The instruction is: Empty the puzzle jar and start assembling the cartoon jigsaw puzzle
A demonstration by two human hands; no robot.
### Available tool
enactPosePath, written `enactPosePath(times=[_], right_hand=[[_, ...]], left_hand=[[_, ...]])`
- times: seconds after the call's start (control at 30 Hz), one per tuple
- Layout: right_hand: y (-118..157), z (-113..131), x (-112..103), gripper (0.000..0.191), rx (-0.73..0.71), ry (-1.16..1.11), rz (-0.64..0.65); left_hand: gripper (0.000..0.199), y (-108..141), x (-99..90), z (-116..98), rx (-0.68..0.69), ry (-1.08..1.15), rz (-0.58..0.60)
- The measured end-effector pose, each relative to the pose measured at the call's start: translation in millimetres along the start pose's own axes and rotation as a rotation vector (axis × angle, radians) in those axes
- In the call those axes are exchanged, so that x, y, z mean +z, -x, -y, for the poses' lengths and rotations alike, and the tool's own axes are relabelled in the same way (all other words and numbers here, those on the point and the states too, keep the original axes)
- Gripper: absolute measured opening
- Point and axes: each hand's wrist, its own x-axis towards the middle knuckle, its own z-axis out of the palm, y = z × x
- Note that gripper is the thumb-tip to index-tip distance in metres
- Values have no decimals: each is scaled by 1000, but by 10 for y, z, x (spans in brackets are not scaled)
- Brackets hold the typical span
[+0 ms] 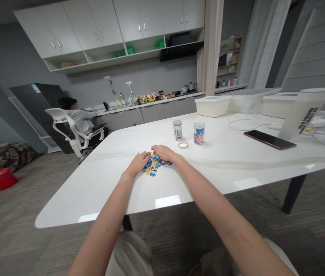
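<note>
Right between my two hands on the white table [93, 191], a heap of colourful puzzle pieces [154, 165] is sitting, mostly blue and yellow with some other bits mixed in. From my remote seat I'm seeing the left hand [137, 162] bending around the near-left side of the heap, its fingers curving inward against the pieces. The right hand [164, 152] is lying palm down over the far side, its fingers reaching across toward the left one's fingertips. (I can't tell whether either is pinching a piece, since the undersides are hiding from me.) A few loose pieces are spilling toward me, just below both hands.

Beyond the right hand, a silver-topped canister [177, 130] is standing upright, and a blue printed canister [199, 134] is standing just to its right. A small round lid [183, 145] is lying on the table between them and that hand. Well off to the right of the right hand, a dark phone [269, 139] is lying near a tall white cup [303, 115]. Way past the left hand, another person [81, 120] is sitting in a white chair [69, 128].
</note>
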Motion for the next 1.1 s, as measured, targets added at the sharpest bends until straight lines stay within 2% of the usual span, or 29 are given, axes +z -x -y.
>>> enactPosePath(times=[0.17,0.33,0.5,0.6,0.67,0.77,0.87,1.1], right_hand=[[-13,-79,13,28,48,2,29],[-20,-79,-47,37,88,-107,1],[41,-98,-134,31,117,-158,23],[92,-117,-153,47,52,-236,131],[114,-124,-153,58,22,-262,186],[113,-134,-130,64,59,-255,165],[81,-159,-88,59,70,-242,120],[24,-200,-39,31,54,-205,52]], left_hand=[[37,25,-26,-2,-16,-27,-80],[29,66,-116,62,-36,-37,-121],[40,182,-285,160,11,85,11],[55,229,-337,182,31,83,118],[61,233,-337,180,32,88,136],[54,210,-300,166,24,118,93],[44,172,-250,161,36,124,55],[27,111,-176,199,123,87,0]])
